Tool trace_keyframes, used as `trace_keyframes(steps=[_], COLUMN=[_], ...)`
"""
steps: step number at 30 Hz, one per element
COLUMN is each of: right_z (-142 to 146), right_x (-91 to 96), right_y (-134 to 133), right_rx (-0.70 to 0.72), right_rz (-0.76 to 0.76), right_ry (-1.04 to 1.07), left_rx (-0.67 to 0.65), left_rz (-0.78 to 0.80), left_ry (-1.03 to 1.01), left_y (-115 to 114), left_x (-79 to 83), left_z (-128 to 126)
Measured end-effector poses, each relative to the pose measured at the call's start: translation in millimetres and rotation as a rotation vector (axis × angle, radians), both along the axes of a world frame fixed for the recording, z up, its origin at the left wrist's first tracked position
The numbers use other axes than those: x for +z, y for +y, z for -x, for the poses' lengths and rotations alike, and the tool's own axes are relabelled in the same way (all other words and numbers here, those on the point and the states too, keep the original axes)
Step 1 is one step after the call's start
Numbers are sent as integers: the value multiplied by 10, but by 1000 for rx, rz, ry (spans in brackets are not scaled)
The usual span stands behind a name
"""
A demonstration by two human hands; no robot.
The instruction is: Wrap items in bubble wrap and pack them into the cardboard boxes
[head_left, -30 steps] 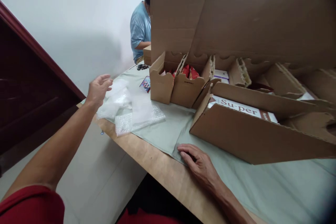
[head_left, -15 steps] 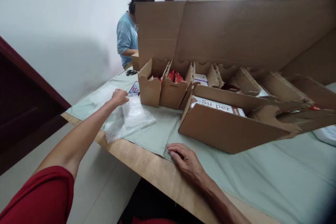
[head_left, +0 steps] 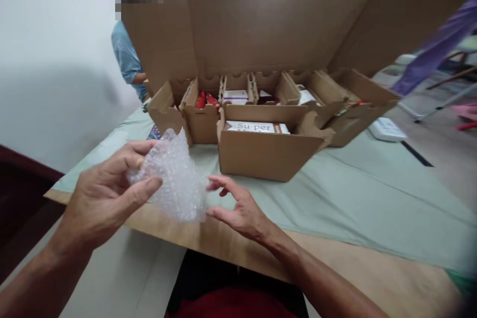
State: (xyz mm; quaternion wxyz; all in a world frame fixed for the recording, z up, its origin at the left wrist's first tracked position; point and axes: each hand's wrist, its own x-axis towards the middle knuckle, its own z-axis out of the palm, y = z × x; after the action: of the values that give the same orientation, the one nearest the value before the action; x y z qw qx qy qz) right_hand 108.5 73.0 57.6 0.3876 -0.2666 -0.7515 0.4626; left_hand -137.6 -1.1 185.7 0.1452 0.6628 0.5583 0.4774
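My left hand (head_left: 108, 191) is closed on a sheet of bubble wrap (head_left: 175, 179), held in the air above the table's front edge. My right hand (head_left: 238, 208) is beside the wrap's right lower edge, fingers apart and touching or nearly touching it. Behind the wrap stands a big open cardboard box (head_left: 268, 151) with raised lid and several compartments. In them are red packets (head_left: 206, 100) and a white box printed "Su-per" (head_left: 257, 127).
A pale green cloth (head_left: 335, 198) covers the wooden table (head_left: 372, 278). A person in a blue shirt (head_left: 128, 62) is behind the box at far left. A white flat object (head_left: 385, 129) lies right of the box. A purple sleeve (head_left: 436, 52) shows at right.
My left hand lifted the bubble wrap off the table and brought it toward me. My right hand rose from the cloth to meet it. The view swung to the right.
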Motion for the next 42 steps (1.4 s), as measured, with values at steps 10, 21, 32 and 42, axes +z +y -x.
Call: trace_keyframes(steps=[10, 21, 32, 42], right_z=[-725, -1453, -2163, -1290], right_x=[90, 289, -127, -221], right_y=[-47, -324, -1090, -435], right_rx=[-146, -426, -303, -215], right_rz=[78, -200, -272, -349], right_ry=[-17, 162, -555, -745], left_rx=[-260, -515, -697, -507], left_rz=[-258, -102, 105, 83], left_ry=[70, 248, 548, 845], left_y=[113, 373, -121, 345], left_x=[-41, -197, -1334, -1698], left_z=[-787, -762, -573, -1147])
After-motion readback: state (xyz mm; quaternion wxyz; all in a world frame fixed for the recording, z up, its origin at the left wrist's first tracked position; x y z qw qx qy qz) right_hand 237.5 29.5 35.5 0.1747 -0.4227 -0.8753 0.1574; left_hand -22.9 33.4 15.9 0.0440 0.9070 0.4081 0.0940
